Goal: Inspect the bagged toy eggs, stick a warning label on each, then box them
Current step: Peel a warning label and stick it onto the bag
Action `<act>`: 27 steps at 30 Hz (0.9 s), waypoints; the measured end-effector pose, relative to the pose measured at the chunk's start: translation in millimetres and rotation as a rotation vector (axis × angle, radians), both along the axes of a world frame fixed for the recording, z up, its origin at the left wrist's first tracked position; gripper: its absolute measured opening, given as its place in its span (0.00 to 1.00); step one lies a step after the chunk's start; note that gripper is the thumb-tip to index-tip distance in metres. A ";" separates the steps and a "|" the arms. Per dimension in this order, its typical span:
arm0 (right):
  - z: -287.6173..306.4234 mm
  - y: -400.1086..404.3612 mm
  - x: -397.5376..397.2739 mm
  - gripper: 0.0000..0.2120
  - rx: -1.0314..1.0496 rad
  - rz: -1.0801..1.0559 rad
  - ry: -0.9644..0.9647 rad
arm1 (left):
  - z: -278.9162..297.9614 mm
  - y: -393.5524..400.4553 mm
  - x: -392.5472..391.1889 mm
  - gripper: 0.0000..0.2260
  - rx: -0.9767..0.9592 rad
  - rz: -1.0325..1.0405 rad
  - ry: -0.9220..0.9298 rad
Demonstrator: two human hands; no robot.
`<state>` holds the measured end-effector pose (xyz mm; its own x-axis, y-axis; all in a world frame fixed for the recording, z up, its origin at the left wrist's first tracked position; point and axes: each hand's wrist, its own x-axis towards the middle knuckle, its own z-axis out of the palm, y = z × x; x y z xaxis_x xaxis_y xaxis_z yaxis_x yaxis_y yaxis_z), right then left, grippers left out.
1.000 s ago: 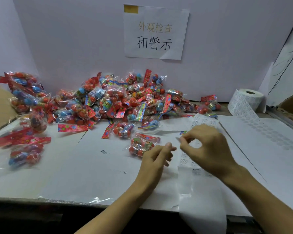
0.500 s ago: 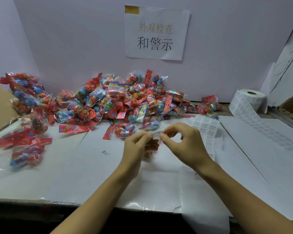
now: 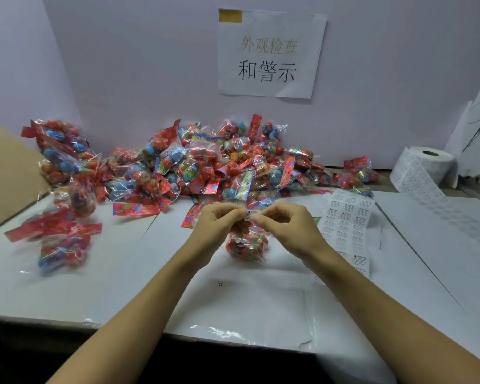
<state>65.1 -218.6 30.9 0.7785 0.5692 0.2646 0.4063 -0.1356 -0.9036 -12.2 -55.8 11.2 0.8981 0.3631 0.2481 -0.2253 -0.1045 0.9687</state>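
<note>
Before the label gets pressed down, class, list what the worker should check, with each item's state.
1. Warning label peeled and pinched between both hands: ok.
2. Bag of toy eggs held under left hand and right hand: ok.
3. Label flat, not creased: cannot tell.
4. Label sheet within reach for the next bag: ok.
5. Bag's seal intact: cannot tell.
6. Cardboard box at left open for packing: cannot tell.

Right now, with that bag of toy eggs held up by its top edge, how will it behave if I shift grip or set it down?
The bag of toy eggs hangs loosely below the left hand and right hand, so it is probably floppy. Its clear glossy film may be slippery. The round eggs bunch at the bottom, so they will likely shift and the bag slump when set down.
</note>
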 end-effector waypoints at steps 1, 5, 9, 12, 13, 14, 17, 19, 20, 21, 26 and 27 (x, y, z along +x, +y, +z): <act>-1.5 1.1 1.2 0.05 -0.007 0.004 -0.005 | -1.7 1.1 1.9 0.15 0.022 0.013 0.012; -11.6 7.2 15.1 0.07 0.058 -0.125 0.052 | -14.6 4.8 8.6 0.12 0.386 0.301 0.065; -34.5 7.6 28.8 0.08 0.051 -0.351 0.101 | -32.1 7.9 12.0 0.21 0.757 0.485 0.334; -47.3 4.0 30.0 0.17 -0.006 -0.388 0.150 | -36.6 4.6 14.6 0.23 0.761 0.468 0.396; -49.1 2.7 29.7 0.19 -0.022 -0.386 0.165 | -38.4 3.3 14.6 0.21 0.776 0.475 0.376; -50.3 1.1 29.3 0.21 -0.030 -0.380 0.173 | -39.4 1.5 13.1 0.20 0.775 0.473 0.355; -51.0 -1.0 26.4 0.25 0.061 -0.332 0.240 | -43.9 -1.5 7.1 0.14 0.705 0.413 0.231; -49.5 -1.6 24.5 0.26 0.173 -0.299 0.295 | -44.7 -2.8 3.6 0.09 0.603 0.385 0.130; -48.3 -1.8 23.4 0.25 0.210 -0.289 0.303 | -43.9 -3.7 2.3 0.08 0.521 0.365 0.106; -47.9 -1.6 23.1 0.25 0.240 -0.279 0.305 | -43.4 -3.7 1.8 0.09 0.419 0.333 0.096; -44.4 -3.4 18.1 0.26 0.286 -0.265 0.295 | -40.3 2.4 -1.4 0.26 -0.088 0.160 0.025; -43.2 -3.6 16.6 0.28 0.286 -0.259 0.302 | -39.2 2.5 -1.4 0.29 -0.170 0.129 0.013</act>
